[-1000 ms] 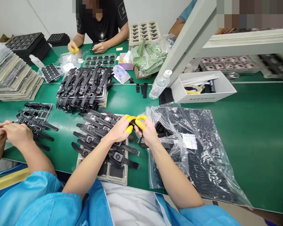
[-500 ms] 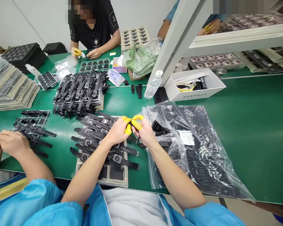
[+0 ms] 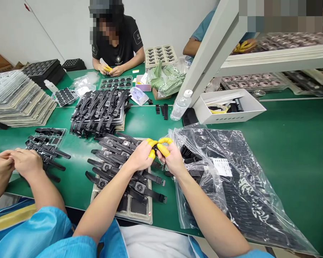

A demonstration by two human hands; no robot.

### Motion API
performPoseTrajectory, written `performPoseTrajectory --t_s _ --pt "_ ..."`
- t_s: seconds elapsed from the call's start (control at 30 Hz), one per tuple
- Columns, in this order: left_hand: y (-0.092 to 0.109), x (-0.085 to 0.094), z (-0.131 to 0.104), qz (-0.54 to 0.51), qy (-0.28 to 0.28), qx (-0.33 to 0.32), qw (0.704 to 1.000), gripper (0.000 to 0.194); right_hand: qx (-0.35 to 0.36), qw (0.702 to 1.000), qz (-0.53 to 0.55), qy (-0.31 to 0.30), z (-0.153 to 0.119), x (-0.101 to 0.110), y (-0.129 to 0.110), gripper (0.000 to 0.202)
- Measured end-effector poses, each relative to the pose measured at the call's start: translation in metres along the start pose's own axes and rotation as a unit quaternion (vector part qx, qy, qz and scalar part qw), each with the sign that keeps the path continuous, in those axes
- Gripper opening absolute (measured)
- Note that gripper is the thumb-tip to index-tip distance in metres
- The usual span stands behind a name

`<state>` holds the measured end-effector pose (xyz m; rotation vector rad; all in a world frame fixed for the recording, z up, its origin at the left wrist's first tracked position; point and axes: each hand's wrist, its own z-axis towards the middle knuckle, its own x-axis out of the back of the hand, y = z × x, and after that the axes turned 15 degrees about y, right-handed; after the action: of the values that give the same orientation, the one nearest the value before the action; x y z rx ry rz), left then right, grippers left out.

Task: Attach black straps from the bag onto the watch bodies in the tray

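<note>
My left hand (image 3: 143, 154) and my right hand (image 3: 171, 154) meet above the right edge of a tray (image 3: 148, 215) of watches. Yellow finger covers are on several fingertips. Both hands pinch a small black watch part (image 3: 155, 147), mostly hidden by the fingers. Under my left forearm, black watches (image 3: 140, 187) with straps spread lie across the tray. Just right of my right hand lies an open clear plastic bag (image 3: 247, 179) full of black straps, with a white label (image 3: 222, 167) on it.
Stacked watches (image 3: 99, 111) stand behind the tray. A water bottle (image 3: 181, 105) and a white box (image 3: 228, 105) are beyond the bag, near a slanted post (image 3: 210, 53). A neighbour's hands (image 3: 19, 161) are at left; another person (image 3: 118, 43) sits opposite.
The whole view has shifted, so things appear lower and further right. My hands keep their pinch on the black part. The person opposite has brought both hands together.
</note>
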<state>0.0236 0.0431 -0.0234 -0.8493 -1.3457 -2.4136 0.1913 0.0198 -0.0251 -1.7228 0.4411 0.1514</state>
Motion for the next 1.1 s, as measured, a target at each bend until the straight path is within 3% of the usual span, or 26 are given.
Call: performPoseTrajectory --t_s 0.17,0.43,0.6,0.8,0.93,1.1 --pt "0.003 0.000 0.002 -0.041 0.009 0.026 0.999 0.043 0.012 1.000 0.006 -0.002 -0.004 -0.002 0.002 0.047" --pt "0.007 0.001 0.003 -0.045 0.043 0.094 0.994 0.046 -0.036 0.999 0.031 0.017 -0.009 -0.003 -0.005 0.044" --pt "0.010 0.002 0.002 0.023 -0.017 0.022 0.999 0.045 -0.065 0.997 0.044 -0.001 -0.011 -0.003 -0.014 0.025" --pt "0.016 0.005 0.004 0.053 -0.040 0.057 0.996 0.052 -0.037 0.999 0.007 -0.007 -0.010 -0.004 -0.010 0.016" --pt "0.021 0.006 0.009 0.048 -0.060 0.021 0.997 0.037 -0.054 0.998 -0.013 0.007 -0.012 -0.007 -0.013 0.029" --pt "0.011 0.001 0.009 0.070 -0.012 -0.013 0.997 0.031 -0.073 0.997 0.019 0.014 -0.007 -0.008 -0.014 0.049"
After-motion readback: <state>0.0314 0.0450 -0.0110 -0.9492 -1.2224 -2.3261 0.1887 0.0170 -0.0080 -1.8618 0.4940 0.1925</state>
